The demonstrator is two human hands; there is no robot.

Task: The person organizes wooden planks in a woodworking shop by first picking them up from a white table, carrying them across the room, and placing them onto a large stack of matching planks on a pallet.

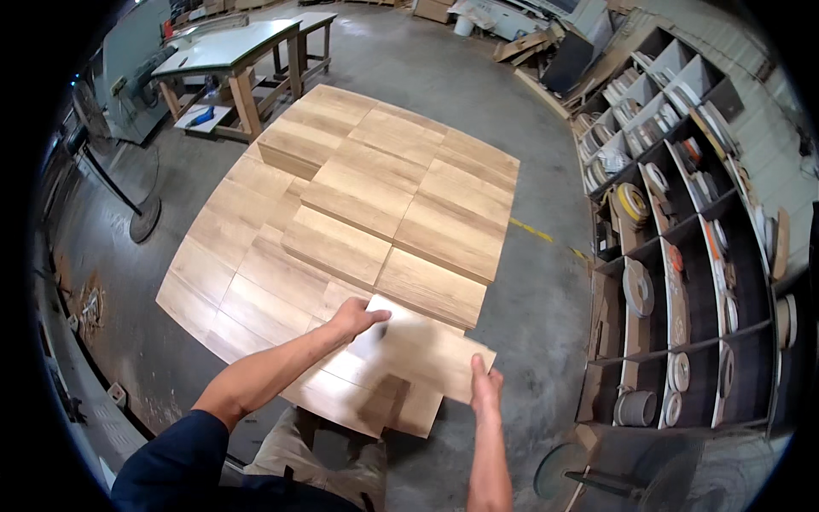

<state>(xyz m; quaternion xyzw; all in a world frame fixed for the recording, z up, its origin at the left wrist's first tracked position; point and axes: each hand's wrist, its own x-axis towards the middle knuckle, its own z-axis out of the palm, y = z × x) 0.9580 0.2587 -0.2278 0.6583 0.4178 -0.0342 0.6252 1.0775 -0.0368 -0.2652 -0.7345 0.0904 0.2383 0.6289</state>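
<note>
Between my two hands is a light wood-grain panel (431,348), held by its opposite short ends above the near side of a stack. My left hand (358,317) grips its left end, thumb on top. At the right end, my right hand (486,381) has its thumb over the edge, the other fingers mostly hidden. Beneath and beyond lie stacked wood-grain panels (371,183), piled in blocks of uneven height. Lower panels (226,226) spread out on the left and near sides. A shadow falls across the near panels below the held one.
On the right stands a shelf rack (665,358) with rolls of edge banding (638,288). A white-topped workbench (230,47) is at the back left, a blue tool (201,117) on its lower shelf. A round-based stand (145,219) stands left of the panels. Yellow tape (533,230) marks the floor.
</note>
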